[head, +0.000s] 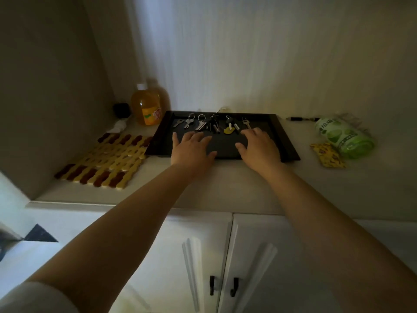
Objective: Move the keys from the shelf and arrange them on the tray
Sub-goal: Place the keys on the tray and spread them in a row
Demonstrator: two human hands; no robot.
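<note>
A: Status on the keys (211,124)?
B: All in a row along the far edge of the black tray (291,145). Six items or bunches: plain silver ones at the left end, two on rings, a dark bunch mid-row, one with a yellow tag (229,131), a single key at the right end.
A: Hands?
B: Both over the tray, palms down. Left hand (191,149) is on the near-left part, fingers spread wide and straight, holding nothing. Right hand (259,146) is on the near-right part, fingers loosely bent, nothing in them; its fingertips sit just short of the right-end key.
A: Tray position?
B: Flat on the counter (225,188), near the back wall.
A: Anything else around it?
B: Left of the tray: orange bottle (149,107), woven mat (106,161). Right of the tray: green roll (344,136), yellow packet (327,154). Pen (301,118) beyond its far-right corner.
</note>
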